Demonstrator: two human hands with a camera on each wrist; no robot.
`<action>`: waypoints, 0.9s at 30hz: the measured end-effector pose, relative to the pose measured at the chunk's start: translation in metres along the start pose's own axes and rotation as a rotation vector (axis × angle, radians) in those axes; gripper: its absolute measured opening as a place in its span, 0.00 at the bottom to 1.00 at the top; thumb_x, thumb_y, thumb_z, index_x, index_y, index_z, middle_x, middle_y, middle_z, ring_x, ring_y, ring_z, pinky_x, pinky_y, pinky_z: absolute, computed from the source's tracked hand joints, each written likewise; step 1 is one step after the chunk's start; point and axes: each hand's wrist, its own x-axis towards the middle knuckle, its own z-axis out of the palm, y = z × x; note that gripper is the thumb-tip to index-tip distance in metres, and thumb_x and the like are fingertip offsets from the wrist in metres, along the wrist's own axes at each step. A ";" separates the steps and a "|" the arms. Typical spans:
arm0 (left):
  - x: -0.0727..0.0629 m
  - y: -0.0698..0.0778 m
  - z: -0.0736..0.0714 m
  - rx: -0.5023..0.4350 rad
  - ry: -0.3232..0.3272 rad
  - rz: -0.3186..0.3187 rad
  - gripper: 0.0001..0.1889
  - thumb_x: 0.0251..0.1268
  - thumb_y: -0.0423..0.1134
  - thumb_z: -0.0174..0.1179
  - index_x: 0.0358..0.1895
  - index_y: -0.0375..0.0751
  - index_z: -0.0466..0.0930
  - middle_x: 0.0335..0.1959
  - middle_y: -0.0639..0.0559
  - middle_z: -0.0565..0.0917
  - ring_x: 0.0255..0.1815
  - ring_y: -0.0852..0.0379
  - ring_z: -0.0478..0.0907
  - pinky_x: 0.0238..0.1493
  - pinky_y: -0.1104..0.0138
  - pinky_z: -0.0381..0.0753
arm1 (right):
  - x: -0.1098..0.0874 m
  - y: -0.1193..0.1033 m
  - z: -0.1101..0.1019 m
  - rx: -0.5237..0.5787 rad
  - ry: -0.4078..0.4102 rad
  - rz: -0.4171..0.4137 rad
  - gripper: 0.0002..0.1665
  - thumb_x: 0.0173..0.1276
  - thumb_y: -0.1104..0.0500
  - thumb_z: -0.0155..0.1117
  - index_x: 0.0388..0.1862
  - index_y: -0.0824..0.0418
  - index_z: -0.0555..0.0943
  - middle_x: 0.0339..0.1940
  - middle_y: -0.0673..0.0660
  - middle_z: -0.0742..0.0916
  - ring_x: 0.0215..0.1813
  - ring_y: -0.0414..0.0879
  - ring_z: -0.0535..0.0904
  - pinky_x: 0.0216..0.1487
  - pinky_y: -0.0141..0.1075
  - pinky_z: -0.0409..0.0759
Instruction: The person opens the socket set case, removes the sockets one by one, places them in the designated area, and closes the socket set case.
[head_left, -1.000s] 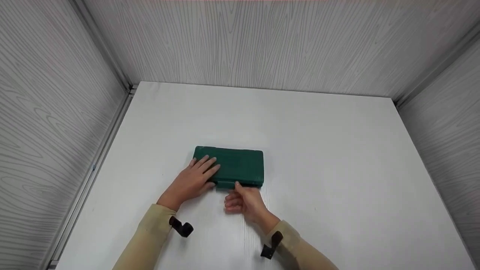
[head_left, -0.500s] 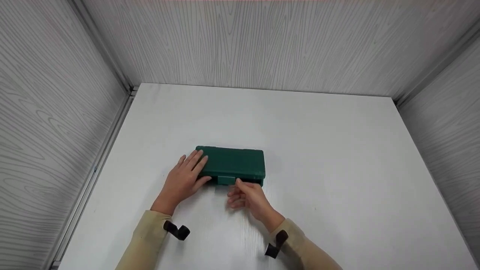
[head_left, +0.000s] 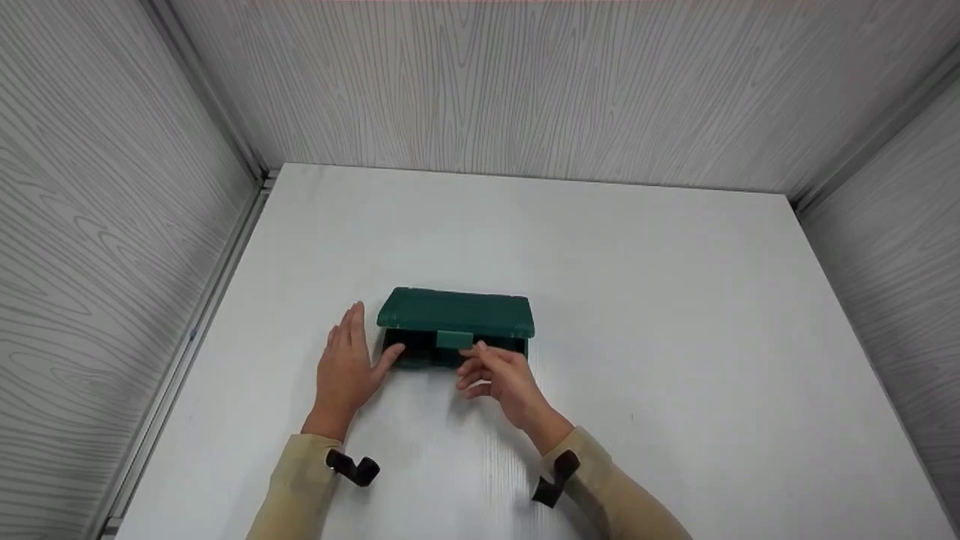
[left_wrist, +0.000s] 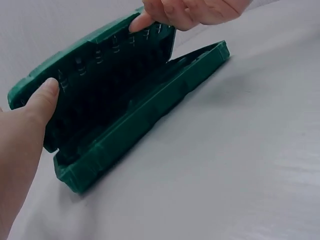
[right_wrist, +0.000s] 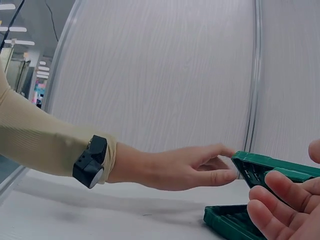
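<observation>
Locate the green case (head_left: 465,298) just below the centre of the head view. It lies on the white table (head_left: 675,300), latch side facing you, which appears to suit lifting from the front. Its lid is part raised and tilted on the rear edge; its base (left_wrist: 137,129) sits flat on the table in the left wrist view.

Your right hand (head_left: 502,382), just below and right of the latch (head_left: 454,340), pinches the lid's front edge between thumb and forefinger. Its remaining fingers are loosely bent and hold nothing. Gripping near the middle of that edge probably raises the lid evenly.

Your left hand (head_left: 345,375), at the case's left end, has straight fingers, with the thumb spread away from them. It has hold of nothing. In the left wrist view the thumb overlaps the lid's inner side; whether it presses there cannot be told. This position likely steadies that end.

Small pale markings (left_wrist: 98,57) line the lid's inner face. The case interior is too dark to read. A black camera (head_left: 352,466) sits on your left sleeve (head_left: 292,487), clear of the case.
</observation>
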 end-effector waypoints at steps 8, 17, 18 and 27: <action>-0.012 0.005 0.017 -0.015 -0.280 -0.178 0.46 0.63 0.66 0.45 0.71 0.29 0.50 0.69 0.33 0.57 0.70 0.41 0.52 0.67 0.50 0.50 | 0.006 -0.005 -0.001 -0.040 0.026 -0.042 0.30 0.68 0.46 0.57 0.48 0.75 0.78 0.31 0.61 0.84 0.33 0.51 0.83 0.38 0.45 0.81; -0.015 0.004 0.027 0.029 -0.321 -0.154 0.45 0.64 0.67 0.40 0.70 0.31 0.53 0.69 0.32 0.56 0.71 0.40 0.48 0.68 0.48 0.46 | 0.017 -0.009 0.000 -0.053 0.131 -0.038 0.37 0.69 0.40 0.52 0.45 0.78 0.77 0.26 0.60 0.84 0.31 0.51 0.83 0.37 0.44 0.82; -0.014 0.003 0.027 0.032 -0.315 -0.152 0.45 0.64 0.67 0.40 0.71 0.32 0.53 0.69 0.33 0.57 0.71 0.40 0.49 0.68 0.49 0.46 | 0.019 -0.010 0.000 -0.048 0.142 -0.035 0.37 0.69 0.41 0.52 0.45 0.78 0.77 0.25 0.59 0.84 0.30 0.51 0.83 0.37 0.44 0.82; -0.015 0.002 0.028 0.020 -0.324 -0.162 0.45 0.63 0.69 0.38 0.71 0.35 0.54 0.70 0.35 0.56 0.72 0.41 0.47 0.68 0.48 0.45 | 0.029 -0.014 0.003 -0.062 0.217 -0.030 0.34 0.71 0.44 0.51 0.38 0.80 0.75 0.18 0.58 0.82 0.26 0.51 0.82 0.33 0.45 0.82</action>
